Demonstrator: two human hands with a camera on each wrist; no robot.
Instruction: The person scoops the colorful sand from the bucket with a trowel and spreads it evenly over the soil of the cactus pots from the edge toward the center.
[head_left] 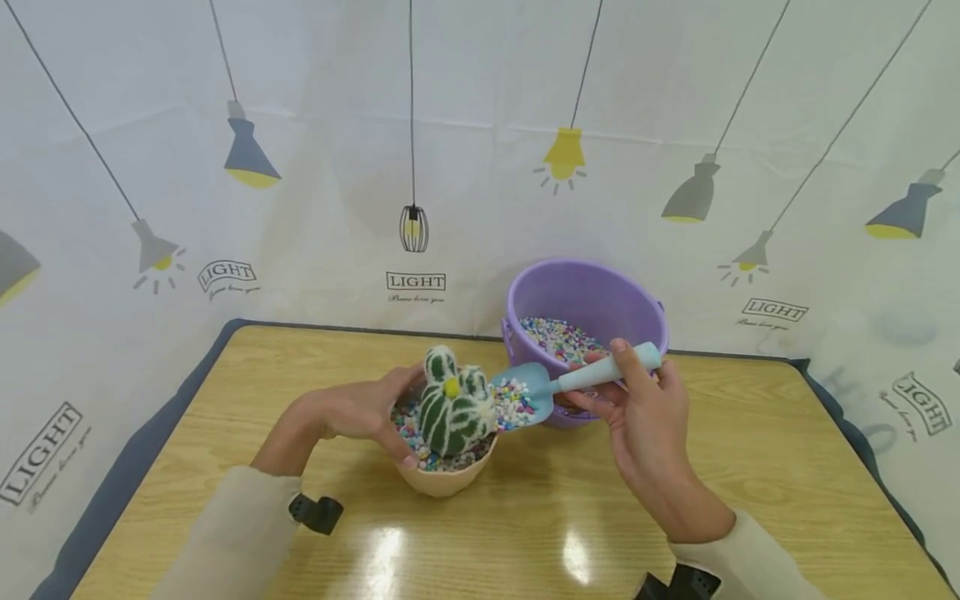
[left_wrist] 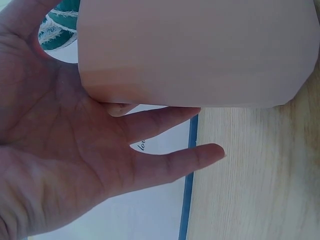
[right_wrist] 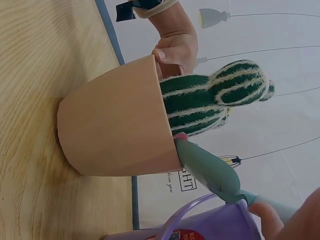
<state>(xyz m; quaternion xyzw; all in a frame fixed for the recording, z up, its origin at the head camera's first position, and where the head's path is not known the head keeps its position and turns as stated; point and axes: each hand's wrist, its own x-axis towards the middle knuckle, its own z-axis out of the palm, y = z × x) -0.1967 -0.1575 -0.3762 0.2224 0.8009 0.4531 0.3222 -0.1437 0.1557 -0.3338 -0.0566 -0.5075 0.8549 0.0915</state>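
A toy cactus, green with white fuzzy ribs and a yellow dot, stands in a peach flower pot with coloured pebbles around its base. My left hand grips the pot from the left, thumb over the near rim; in the left wrist view two fingers stretch below the pot. On the other side my right hand holds a light-blue trowel by its handle. Coloured pebbles fill the trowel's scoop. Its tip meets the pot's rim beside the cactus in the right wrist view, with a pink pebble there.
Behind the trowel stands a purple bucket, partly filled with similar pebbles. Both vessels rest on a wooden table. A white cloth printed with lamps hangs around the table's back and sides.
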